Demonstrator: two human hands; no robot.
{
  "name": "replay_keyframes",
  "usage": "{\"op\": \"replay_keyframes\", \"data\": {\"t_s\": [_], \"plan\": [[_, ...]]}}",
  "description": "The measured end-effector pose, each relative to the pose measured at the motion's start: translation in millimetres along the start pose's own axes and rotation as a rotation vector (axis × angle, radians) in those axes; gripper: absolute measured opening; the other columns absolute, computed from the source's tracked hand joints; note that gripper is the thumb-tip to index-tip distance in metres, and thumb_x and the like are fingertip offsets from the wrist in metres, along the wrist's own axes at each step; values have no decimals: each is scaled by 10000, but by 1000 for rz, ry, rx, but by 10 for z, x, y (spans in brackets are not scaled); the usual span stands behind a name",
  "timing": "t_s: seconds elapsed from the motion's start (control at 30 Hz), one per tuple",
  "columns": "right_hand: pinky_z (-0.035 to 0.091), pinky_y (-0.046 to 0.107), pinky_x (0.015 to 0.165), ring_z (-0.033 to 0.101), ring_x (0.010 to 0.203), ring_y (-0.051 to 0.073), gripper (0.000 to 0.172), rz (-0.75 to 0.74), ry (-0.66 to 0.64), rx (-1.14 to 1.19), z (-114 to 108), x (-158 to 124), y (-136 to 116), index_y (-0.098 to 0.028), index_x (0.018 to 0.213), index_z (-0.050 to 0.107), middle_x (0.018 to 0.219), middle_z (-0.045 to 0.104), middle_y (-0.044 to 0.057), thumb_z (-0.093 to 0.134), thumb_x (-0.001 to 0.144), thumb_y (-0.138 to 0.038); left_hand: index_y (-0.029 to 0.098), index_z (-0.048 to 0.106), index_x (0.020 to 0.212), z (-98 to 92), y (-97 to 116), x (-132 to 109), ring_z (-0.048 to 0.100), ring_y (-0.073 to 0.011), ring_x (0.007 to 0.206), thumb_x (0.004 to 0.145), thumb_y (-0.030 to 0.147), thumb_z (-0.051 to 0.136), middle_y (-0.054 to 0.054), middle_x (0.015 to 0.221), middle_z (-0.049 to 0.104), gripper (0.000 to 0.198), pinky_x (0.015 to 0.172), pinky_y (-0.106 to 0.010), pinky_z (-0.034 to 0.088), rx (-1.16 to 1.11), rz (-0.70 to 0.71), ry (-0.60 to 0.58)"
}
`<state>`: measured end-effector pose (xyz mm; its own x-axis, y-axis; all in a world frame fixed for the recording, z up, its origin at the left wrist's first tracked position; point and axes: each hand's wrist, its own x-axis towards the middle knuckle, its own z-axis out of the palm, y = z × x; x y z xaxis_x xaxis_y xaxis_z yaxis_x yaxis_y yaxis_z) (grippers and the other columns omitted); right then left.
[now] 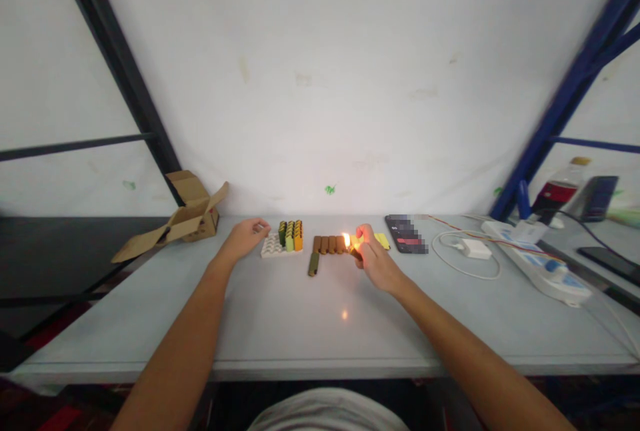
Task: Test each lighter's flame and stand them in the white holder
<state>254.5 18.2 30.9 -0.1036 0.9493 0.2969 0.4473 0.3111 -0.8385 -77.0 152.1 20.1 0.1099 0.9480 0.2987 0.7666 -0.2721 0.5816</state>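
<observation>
Fingers [367, 233] first: got the right hand [377, 261] pinched shut around a lit lighter [355, 248], flame up, low over the desk [280, 324], right at the end of a row of brown lighters [330, 244]. Got the left hand [247, 236] resting against a white tray [271, 248] of green and orange lighters [291, 234], curled, can't tell if gripping. Also spotted one dark lighter [313, 263] lying in front of the row, and a phone [406, 234] just off to the right.

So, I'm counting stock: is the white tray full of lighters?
No, the white tray holds upright lighters only at its right end; its left cells show empty.
</observation>
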Motion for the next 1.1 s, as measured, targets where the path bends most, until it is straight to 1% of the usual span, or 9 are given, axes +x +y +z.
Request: {"op": "replay_keyframes", "data": {"t_s": [0.1,0.3,0.5,0.7,0.8,0.9,0.97,1.03,1.1], "plan": [[274,266,544,391,548,157,136,24,-44,70,-7,13,33,-244,978,335,612,389,-67,294,861,-297,189,715,834,-7,18,-9,678,-242,720,713,478,559,-59,729,748,350,662,-304,493,-9,-9,2],[268,253,519,359,530,140,143,6,-36,135,-14,20,85,-248,979,329,619,364,-76,294,887,-352,190,715,843,-16,25,-15,680,-241,719,716,466,558,-60,741,750,342,670,-308,497,3,-9,-4],[257,229,499,328,530,120,141,31,-83,278,-3,109,232,-258,968,323,667,395,-70,356,884,-365,189,707,857,-21,35,-17,693,-238,742,711,444,580,-49,731,746,320,669,-297,506,-24,-30,22],[270,218,521,371,520,111,253,70,-162,418,57,226,413,-269,978,247,669,386,-89,356,934,-494,186,690,868,-57,118,-29,695,-229,734,746,438,581,-49,740,749,300,685,-305,515,-63,5,82],[309,243,576,403,566,127,250,3,-171,421,86,200,406,-267,1021,219,674,412,-85,345,953,-472,173,690,883,-17,316,-86,691,-214,729,790,446,582,-50,749,747,308,709,-305,521,-146,109,131],[361,274,680,454,687,141,242,-122,-129,374,109,134,327,-266,1079,218,765,458,-52,398,941,-350,159,706,904,125,660,-225,678,-196,740,828,423,609,-58,785,744,291,710,-293,520,-265,267,130],[372,278,725,461,744,139,310,-209,-102,351,126,91,268,-270,1108,215,841,472,-35,449,904,-260,160,717,901,265,920,-349,654,-174,701,839,407,641,-57,783,732,266,681,-280,512,-329,378,75],[376,274,735,455,751,135,373,-280,-104,318,143,57,218,-271,1119,216,873,468,-29,474,863,-187,168,710,1025,410,1143,-466,645,-163,728,825,376,696,-58,832,727,289,703,-275,509,-391,526,-14],[391,285,771,477,786,137,408,-334,-126,285,158,33,180,-269,1124,215,907,487,-18,475,839,-137,172,700,1088,535,1291,-555,640,-159,758,823,353,725,-75,907,724,322,710,-274,502,-444,667,-116]]}}
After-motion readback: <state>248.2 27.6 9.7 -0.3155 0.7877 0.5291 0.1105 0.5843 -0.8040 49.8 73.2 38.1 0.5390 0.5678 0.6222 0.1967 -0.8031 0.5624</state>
